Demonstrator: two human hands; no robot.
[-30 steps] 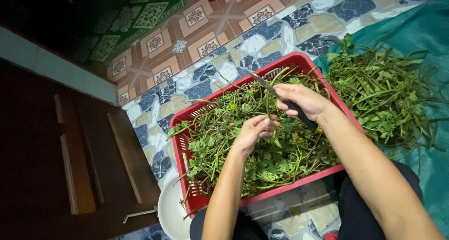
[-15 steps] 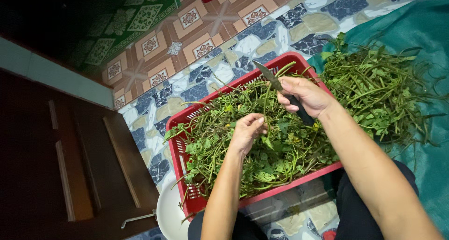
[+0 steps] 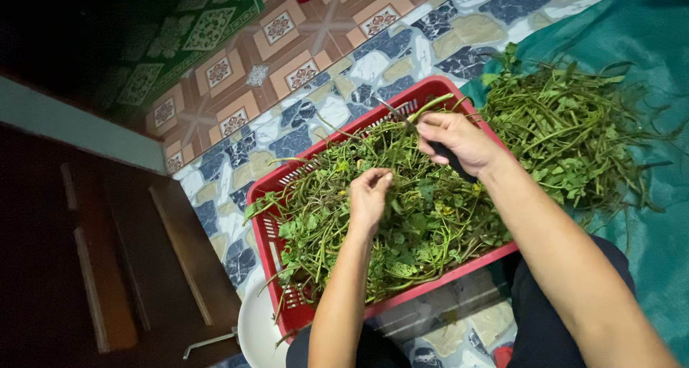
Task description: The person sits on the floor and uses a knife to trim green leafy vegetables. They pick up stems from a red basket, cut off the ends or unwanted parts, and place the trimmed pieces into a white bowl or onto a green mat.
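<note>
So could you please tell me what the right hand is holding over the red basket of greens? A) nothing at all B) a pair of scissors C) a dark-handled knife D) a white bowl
C: the right hand grips a dark handle, and a thin knife blade sticks out of it over the greens in the red basket.

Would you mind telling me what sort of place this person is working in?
Probably the floor of a home. Patterned floor tiles run beneath a red basket of leafy greens, more greens lie piled on a teal tarp, and a dark wooden door stands alongside.
</note>
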